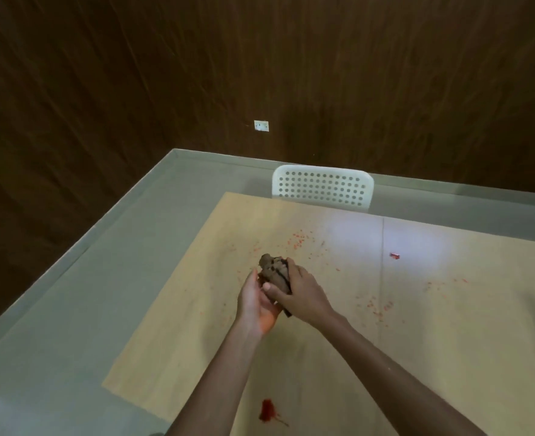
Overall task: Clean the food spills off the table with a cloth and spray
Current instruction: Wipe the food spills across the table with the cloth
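1. Red sauce blot (267, 410) lies on the near left part of the table (172, 335), close to the edge; it looks wet and has a thin trail running right.
2. Left hand (255, 305) is held above the table, palm up, fingers relaxed, cupping the underside of the cloth (274, 272).
3. Cloth is brown, bunched into a wad, held between both hands over the middle of the table, apparently clear of the surface.
4. Right hand (300, 289) grasps the cloth from above, fingers curled over it.
5. Orange crumbs (294, 242) are scattered beyond the hands; a second patch of crumbs (376, 306) lies to the right, well apart from the first.
6. Small red scrap (394, 255) sits alone further right, near a seam in the table.
7. White chair (322, 187) stands at the far side.
8. No spray bottle is in view.
9. Judged risks:
   - Wiping the wet blot with the wadded cloth may smear it, since little clean face is exposed.
   - Sweeping dry crumbs outward may push them off the table onto the floor.
   - Crumbs already caught in the folds may drop out if the wad is loosened over cleaned areas.
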